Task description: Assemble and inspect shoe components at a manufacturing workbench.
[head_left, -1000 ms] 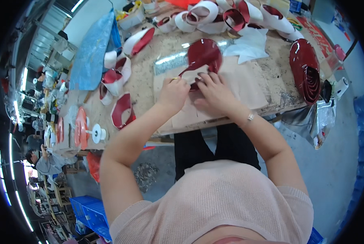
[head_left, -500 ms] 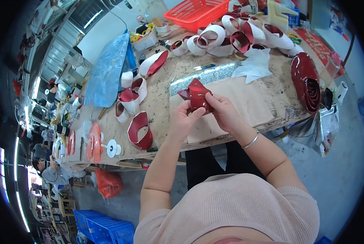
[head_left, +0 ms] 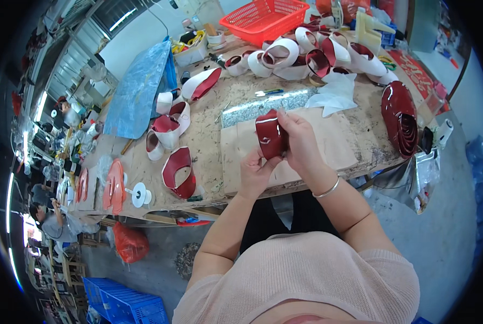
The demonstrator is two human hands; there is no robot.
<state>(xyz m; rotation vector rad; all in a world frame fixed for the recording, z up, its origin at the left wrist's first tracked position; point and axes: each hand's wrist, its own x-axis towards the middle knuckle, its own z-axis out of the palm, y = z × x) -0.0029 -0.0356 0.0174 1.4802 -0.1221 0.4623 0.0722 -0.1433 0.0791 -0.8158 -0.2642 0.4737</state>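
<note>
A glossy dark red patent-leather piece (head_left: pixel 269 135), looking like a shoe upper, is held up between my two hands above the table's near edge. My left hand (head_left: pixel 256 171) pinches its lower edge with thumb and fingers. Around its right side my right hand (head_left: pixel 301 139) is closed, thumb near the top; the fingers behind the piece are hidden. Beneath lies a beige sheet (head_left: pixel 328 146). To the left stands a similar red loop-shaped piece (head_left: pixel 180 174) with its end open upward. A nested stack of glossy red pieces (head_left: pixel 395 105) lies at the right.
Several white-lined red loops (head_left: pixel 282 53) crowd the table's far side by a red plastic basket (head_left: pixel 263 21). A speckled slab (head_left: pixel 263 107) and a white sheet (head_left: pixel 333 94) lie beyond my hands. Blue plastic sheeting (head_left: pixel 139 92) and a white spool (head_left: pixel 140 195) are at the left.
The red piece has turned in my hands from a folded, pointed shape to a smoother, upright band. My left hand has moved down and right along it. The view has shifted slightly.
</note>
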